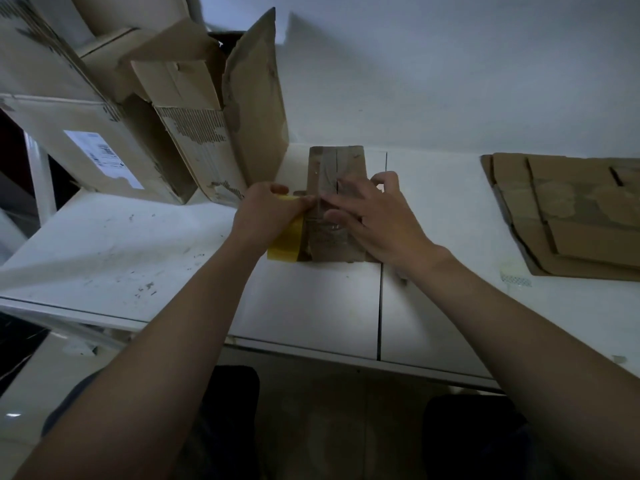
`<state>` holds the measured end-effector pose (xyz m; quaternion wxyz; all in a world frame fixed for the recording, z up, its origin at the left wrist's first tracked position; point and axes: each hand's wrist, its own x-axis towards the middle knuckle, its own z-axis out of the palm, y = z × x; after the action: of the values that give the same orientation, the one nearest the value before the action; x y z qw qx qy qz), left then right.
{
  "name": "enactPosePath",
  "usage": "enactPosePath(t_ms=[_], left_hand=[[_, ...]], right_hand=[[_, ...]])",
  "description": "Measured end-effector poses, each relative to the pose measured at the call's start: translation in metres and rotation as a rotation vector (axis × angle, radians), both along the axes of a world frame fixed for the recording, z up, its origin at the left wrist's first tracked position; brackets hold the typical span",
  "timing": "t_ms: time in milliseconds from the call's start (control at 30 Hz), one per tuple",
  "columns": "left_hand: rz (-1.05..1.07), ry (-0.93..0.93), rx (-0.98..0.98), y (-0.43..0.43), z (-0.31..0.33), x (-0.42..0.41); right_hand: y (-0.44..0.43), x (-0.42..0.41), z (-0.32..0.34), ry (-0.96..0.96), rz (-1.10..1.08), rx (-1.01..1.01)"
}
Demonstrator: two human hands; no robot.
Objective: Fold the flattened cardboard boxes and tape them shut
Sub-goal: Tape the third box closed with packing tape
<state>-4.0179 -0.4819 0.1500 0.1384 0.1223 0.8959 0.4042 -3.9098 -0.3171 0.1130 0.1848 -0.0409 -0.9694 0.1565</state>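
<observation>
The white table (311, 306) carries everything. On its far left stands a heap of torn, opened cartons (194, 109), and well off to my right lies the stack of flattened cardboard (571, 216) that is not folded yet.

The small cardboard box (337, 161) I am taping sits at the middle of the table, close to the wall, with its long seam running away from me. I judge it light and hollow. The corrugated walls are stiff enough along the edges, but the flaps will give if I lean on the centre. So it is best steadied by pressing flat near the seam or gripping the long sides, not by squeezing the ends. It would also skid easily on this smooth top.

My right hand (374, 216) lies on top of the box, fingers straight and spread, pressing the near half down. My left hand (266, 209) is at the box's left edge, fingers curled round the yellow tape roll (285, 244), which touches the box's near left corner. Between the two hands a glossy strip of tape (320, 221) seems to cross the lid; its end I cannot make out.
</observation>
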Motion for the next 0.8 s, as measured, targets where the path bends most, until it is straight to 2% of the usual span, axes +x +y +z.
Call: enactPosePath(t_ms=[133,367,567,700,800], left_hand=[[0.003,-0.001,0.009,0.001,-0.002,-0.002],[0.001,0.007,0.0,0.001,-0.004,-0.002],[-0.01,-0.014,0.013,0.001,-0.004,0.001],[-0.002,-0.012,0.021,0.0,-0.002,0.002],[-0.003,-0.009,0.032,-0.001,-0.002,0.003]], right_hand=[[0.0,-0.006,-0.015,0.098,-0.058,0.147],[-0.002,-0.001,-0.018,0.009,-0.126,0.306],[-0.017,-0.006,-0.008,0.071,-0.261,0.274],[-0.02,-0.003,-0.018,0.055,-0.226,0.385],[-0.018,-0.001,-0.017,0.04,-0.217,0.373]])
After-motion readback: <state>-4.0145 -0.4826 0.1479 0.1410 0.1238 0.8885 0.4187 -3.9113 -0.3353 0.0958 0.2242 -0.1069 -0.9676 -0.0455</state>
